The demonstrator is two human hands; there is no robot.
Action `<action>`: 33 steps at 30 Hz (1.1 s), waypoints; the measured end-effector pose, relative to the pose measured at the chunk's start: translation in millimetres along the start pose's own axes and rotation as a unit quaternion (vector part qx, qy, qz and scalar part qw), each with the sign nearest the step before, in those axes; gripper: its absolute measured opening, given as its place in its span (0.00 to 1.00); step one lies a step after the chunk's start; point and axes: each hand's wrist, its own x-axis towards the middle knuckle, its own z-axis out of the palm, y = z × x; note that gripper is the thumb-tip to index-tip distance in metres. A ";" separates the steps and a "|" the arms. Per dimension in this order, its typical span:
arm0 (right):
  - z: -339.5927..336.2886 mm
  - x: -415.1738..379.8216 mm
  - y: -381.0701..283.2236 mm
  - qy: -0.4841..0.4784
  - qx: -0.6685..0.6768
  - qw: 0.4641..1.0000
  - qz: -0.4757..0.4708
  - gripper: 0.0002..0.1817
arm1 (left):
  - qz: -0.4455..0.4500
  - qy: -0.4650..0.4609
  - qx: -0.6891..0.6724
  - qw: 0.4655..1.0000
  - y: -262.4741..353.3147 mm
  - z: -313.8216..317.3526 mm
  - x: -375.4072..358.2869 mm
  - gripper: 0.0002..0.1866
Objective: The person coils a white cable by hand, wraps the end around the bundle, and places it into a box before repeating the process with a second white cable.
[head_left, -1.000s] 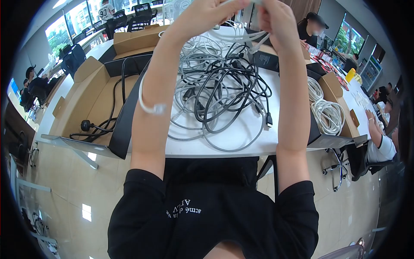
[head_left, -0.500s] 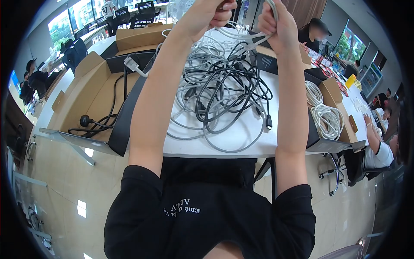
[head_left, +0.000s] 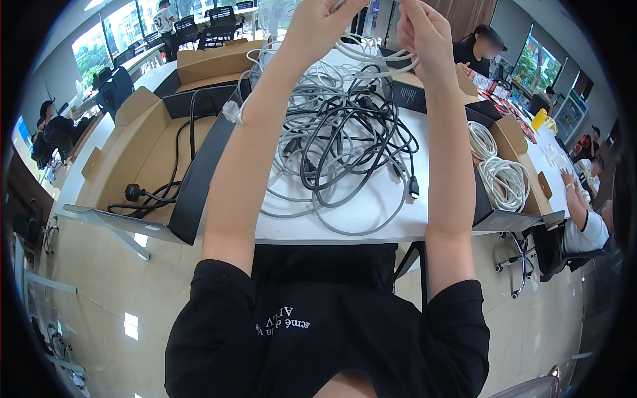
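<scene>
Both of my hands are raised at the top edge of the view, above a heap of tangled cables. My left hand [head_left: 322, 32] is closed on a white cable, its fingertips partly cut off by the frame edge. Fingers bent and pinched together, my right hand [head_left: 426, 41] grips the same white cable [head_left: 375, 56], which loops down between the hands. Below lie tangled grey-white cables [head_left: 312, 83] and black cables [head_left: 325, 139], one ending in a black plug [head_left: 414, 188]. A pale connector [head_left: 232, 113] hangs beside my left forearm.
On the left stands an open cardboard box [head_left: 149, 142] with a black power cord [head_left: 174, 159]. At right, another open box [head_left: 511, 136] holds coiled white cables [head_left: 502, 182]. A person [head_left: 478, 50] is beyond the table [head_left: 332, 231]; another person's arm [head_left: 576, 199] rests at the far right.
Both hands have shifted slightly, and the cable loop between them hangs differently. The pale connector has moved right and down, from over the left box to against my left forearm.
</scene>
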 end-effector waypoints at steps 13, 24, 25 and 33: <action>1.3 3.1 7.5 0.096 0.197 0.976 -0.010 0.21 | 0.004 -0.163 -0.296 0.941 -13.0 -3.4 1.7 0.53; -2.8 5.5 7.6 0.081 0.258 0.963 0.000 0.21 | 0.083 -0.088 -0.018 0.992 -0.2 3.8 -1.7 0.40; -0.9 4.6 6.9 0.078 0.257 0.963 -0.002 0.21 | 0.091 -0.075 -0.049 0.992 -8.6 5.4 3.4 0.36; 7.0 1.6 16.8 0.009 0.353 0.935 0.037 0.21 | 0.022 0.020 -0.238 0.971 -29.8 15.2 9.3 0.13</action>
